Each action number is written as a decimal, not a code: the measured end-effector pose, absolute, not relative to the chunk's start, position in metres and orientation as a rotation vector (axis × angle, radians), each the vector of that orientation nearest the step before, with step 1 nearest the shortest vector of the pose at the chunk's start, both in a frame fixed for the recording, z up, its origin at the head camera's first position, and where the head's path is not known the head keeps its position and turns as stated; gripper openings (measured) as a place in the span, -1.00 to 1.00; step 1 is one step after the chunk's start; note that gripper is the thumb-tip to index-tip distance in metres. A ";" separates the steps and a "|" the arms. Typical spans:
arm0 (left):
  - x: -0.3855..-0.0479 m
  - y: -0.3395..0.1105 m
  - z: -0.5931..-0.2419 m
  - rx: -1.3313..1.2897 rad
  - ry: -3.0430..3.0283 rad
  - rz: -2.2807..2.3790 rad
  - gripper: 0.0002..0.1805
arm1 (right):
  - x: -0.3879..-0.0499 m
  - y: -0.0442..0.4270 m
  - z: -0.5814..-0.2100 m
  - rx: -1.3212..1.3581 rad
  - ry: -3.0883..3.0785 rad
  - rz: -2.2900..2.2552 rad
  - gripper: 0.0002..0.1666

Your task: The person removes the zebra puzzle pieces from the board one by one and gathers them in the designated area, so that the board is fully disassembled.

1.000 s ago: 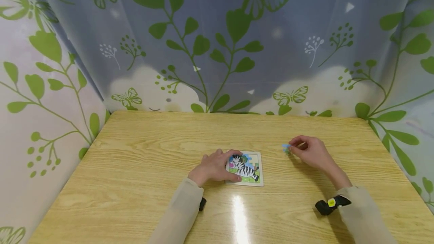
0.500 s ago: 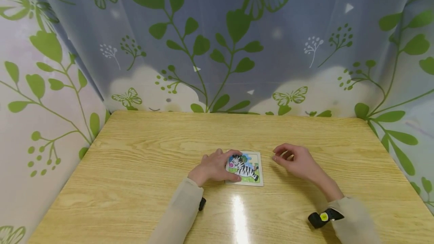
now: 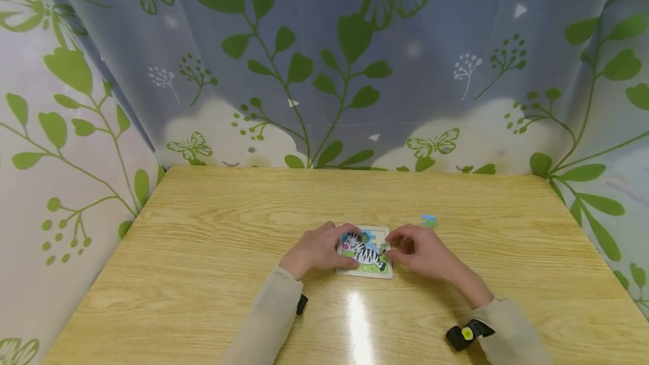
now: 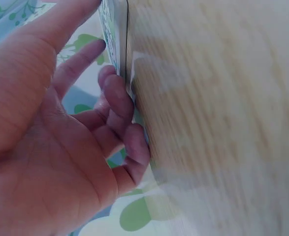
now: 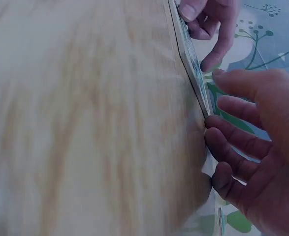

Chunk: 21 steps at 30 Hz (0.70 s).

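The right hand (image 3: 423,253) has come left, away from the loose piece (image 3: 429,221) its fingertips were at a second ago, and now reaches the right edge of the zebra puzzle (image 3: 367,253), thumb and forefinger spread; the piece lies uncovered on the table (image 3: 177,297) beyond it. The left hand (image 3: 318,250), unmoved, grips the puzzle's left side, the puzzle keeping its place

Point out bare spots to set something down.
Free: the wooden tabletop left of the left hand; the strip between the zebra jigsaw and the butterfly-print curtain; the patch right of the loose jigsaw piece. Crowded: the zebra jigsaw, left hand and right hand at its sides.
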<state>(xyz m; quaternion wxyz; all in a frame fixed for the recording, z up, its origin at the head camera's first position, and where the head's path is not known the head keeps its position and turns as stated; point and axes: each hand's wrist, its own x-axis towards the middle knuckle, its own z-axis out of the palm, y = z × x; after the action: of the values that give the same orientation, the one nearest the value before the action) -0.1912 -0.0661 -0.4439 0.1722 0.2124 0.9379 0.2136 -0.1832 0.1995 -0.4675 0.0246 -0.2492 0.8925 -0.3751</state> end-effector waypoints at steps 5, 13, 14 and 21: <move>-0.191 -0.064 -0.442 0.626 2.630 0.663 -0.38 | -0.182 0.196 -0.468 -0.800 2.788 -1.084 -0.73; -0.191 -0.063 -0.444 0.618 2.627 0.698 -0.41 | -0.181 0.194 -0.466 -0.752 2.789 -0.977 -0.73; -0.191 -0.063 -0.444 0.618 2.624 0.709 -0.42 | -0.181 0.194 -0.466 -0.751 2.789 -0.973 -0.73; -0.192 -0.063 -0.446 0.606 2.617 0.737 -0.44 | -0.182 0.193 -0.466 -0.761 2.790 -0.977 -0.72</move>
<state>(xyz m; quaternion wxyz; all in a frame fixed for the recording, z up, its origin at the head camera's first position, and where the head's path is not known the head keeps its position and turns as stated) -0.1924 -0.0632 -0.4464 0.1771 0.2142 0.9246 0.2605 -0.1824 0.1929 -0.4658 0.0445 -0.2489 0.9132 -0.3197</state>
